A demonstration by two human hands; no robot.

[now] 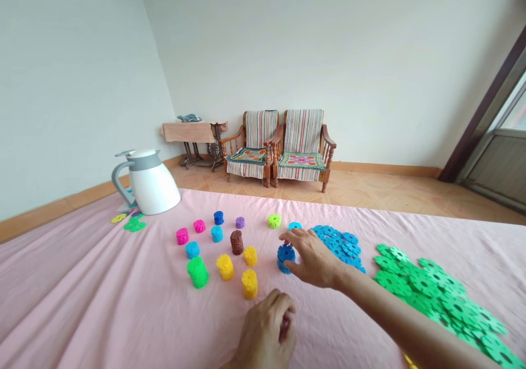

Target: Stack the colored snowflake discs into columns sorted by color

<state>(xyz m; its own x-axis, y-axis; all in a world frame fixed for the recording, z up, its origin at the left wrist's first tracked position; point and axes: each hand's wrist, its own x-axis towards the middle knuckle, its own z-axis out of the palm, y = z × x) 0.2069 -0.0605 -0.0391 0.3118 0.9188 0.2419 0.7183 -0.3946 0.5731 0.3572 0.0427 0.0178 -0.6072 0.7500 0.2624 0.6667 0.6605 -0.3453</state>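
Note:
My right hand (pixel 310 256) reaches over a blue stack of notched discs (pixel 285 259), its thumb and fingers spread around the stack's right side. Curled near the front edge, my left hand (pixel 269 325) rests on the pink cloth (pixel 156 314); whether anything is inside its fingers is hidden. Loose blue discs (pixel 339 245) lie beyond the right wrist, and a large pile of green discs (pixel 435 292) spreads at the right. Yellow stacks (pixel 249 284), a brown stack (pixel 236 242) and a green stack (pixel 198 272) stand left of the blue one.
A white and grey jug (pixel 155 187) stands at the back left, beside a few loose green discs (pixel 135 223). Small pink, purple, light blue and lime stacks (pixel 274 221) stand farther back. Two wooden chairs (pixel 302 160) are beyond the cloth.

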